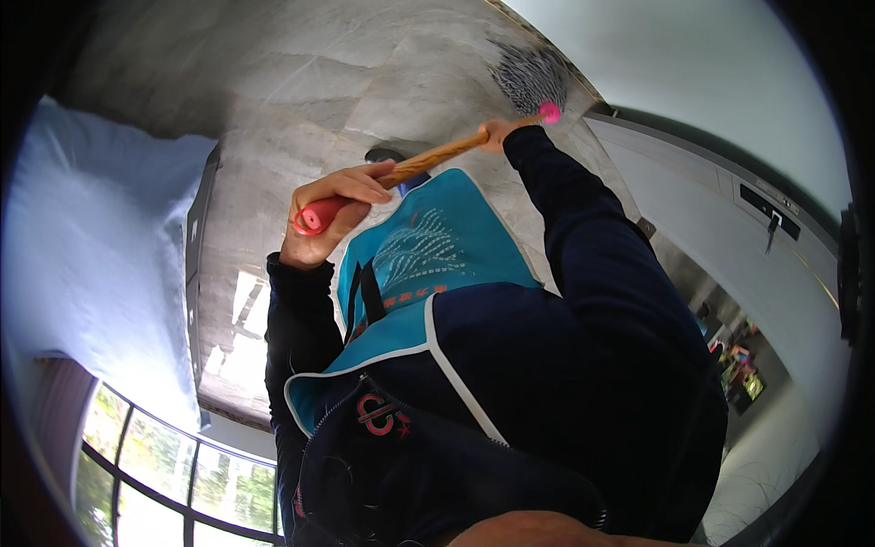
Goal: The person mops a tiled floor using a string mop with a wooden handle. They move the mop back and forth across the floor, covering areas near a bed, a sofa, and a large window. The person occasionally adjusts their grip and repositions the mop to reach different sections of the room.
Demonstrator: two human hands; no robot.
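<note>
A mop with a wooden handle [441, 156] slants across in front of me. My left hand [335, 205] is wrapped around its upper end, just by the red end cap [314, 218] and its hanging loop. Further down the same handle, my right hand [497, 135] grips the wood. Below that hand a pink collar [549, 113] joins the handle to the mop head [526, 74], whose grey and white strands spread on the floor close to the wall. A teal apron [437, 232] with printed writing hangs over my front.
Grey marble-look tiles [383, 75] cover the floor. To the left stands a bed or table draped in pale blue cloth [109, 225]. On the right are a white wall [683, 48] and a door [711, 178] with a lever handle [773, 224]. Windows [160, 451] lie at lower left.
</note>
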